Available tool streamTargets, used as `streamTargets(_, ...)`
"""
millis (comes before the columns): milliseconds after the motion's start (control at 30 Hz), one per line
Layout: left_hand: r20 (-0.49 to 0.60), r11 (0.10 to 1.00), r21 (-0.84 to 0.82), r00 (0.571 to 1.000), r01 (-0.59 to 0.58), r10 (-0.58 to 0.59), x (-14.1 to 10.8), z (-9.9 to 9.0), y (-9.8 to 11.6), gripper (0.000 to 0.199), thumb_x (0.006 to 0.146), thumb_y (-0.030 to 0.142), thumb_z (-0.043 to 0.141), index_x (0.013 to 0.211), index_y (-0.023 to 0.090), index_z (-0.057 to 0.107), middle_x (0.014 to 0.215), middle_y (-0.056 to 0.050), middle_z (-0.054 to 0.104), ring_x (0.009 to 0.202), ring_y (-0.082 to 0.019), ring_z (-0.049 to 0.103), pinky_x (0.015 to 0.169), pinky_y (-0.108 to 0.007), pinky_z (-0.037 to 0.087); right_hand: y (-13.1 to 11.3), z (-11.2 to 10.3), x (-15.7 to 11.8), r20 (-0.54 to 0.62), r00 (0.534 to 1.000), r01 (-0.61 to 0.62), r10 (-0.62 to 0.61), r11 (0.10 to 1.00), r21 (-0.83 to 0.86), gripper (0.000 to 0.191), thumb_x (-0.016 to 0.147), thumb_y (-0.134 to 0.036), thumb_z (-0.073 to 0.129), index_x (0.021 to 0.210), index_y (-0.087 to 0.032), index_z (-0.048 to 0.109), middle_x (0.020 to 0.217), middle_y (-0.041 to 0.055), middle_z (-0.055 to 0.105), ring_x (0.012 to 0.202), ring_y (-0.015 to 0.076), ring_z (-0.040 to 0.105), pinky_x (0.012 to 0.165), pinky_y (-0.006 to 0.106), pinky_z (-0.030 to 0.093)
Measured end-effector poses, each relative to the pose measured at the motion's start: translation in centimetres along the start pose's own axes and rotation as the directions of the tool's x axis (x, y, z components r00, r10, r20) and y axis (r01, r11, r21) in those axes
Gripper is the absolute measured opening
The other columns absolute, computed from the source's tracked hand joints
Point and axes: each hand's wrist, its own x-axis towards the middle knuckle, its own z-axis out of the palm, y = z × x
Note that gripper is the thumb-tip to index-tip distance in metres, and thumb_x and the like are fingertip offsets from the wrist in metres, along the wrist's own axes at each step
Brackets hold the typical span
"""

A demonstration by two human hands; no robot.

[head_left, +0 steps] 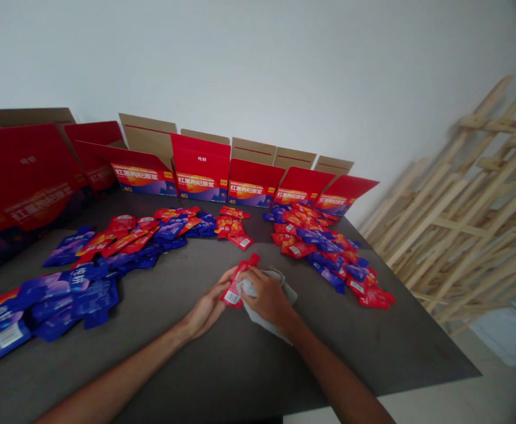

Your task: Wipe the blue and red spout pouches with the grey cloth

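Over the middle of the dark table, my left hand holds a red spouted pouch with a white barcode label near its lower end. My right hand is closed around a crumpled pale grey cloth and presses part of it against the pouch's face. The cloth's loose end hangs down under my right wrist. Fingers and cloth hide the middle of the pouch. Nearest to my hands lie a small group of red pouches and, to the right, a pile of red and blue pouches.
More red and blue pouches spread across the left, with blue ones nearer me. Open red cartons line the back along the wall, and a larger carton stands far left. Wooden frames lean beyond the table's right edge.
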Motion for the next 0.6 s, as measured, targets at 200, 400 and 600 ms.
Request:
streamTargets(200,0.043,0.999,-0.028,0.999,0.027,-0.026,-0.1,0.1,-0.1,0.043,0.097,0.028,0.048,0.140,0.024,0.052,0.145,-0.008,0.052,0.134,-0.027,0.046,0.112,-0.040,0.031,0.8,-0.5,0.4,-0.143,0.987,-0.077,0.079,0.997,0.018,0.021,0.086,-0.012,0.059,0.104,-0.023,0.057,0.104,0.0037,0.066,0.097,0.0196,0.064,0.085,0.029,0.047)
streamTargets(400,-0.053,0.998,-0.062,0.999,-0.001,-0.002,0.2,0.2,0.1,0.047,0.094,0.023,0.054,0.140,0.021,0.052,0.136,-0.009,0.061,0.128,-0.026,0.052,0.110,-0.039,0.033,0.0,0.0,-0.3,0.153,0.972,0.170,-0.177,0.984,0.058,0.031,0.080,-0.014,0.067,0.108,-0.025,0.059,0.108,0.0017,0.066,0.093,0.0172,0.065,0.079,0.024,0.047)
streamTargets(600,-0.040,0.996,-0.091,0.999,-0.001,-0.003,0.5,0.1,0.3,0.045,0.093,0.020,0.054,0.138,0.020,0.054,0.137,-0.010,0.061,0.128,-0.025,0.052,0.111,-0.039,0.032,0.0,0.4,-0.2,0.040,0.995,0.096,-0.096,0.995,0.008,0.029,0.081,-0.013,0.066,0.107,-0.024,0.059,0.106,0.0024,0.066,0.094,0.0185,0.064,0.079,0.026,0.047)
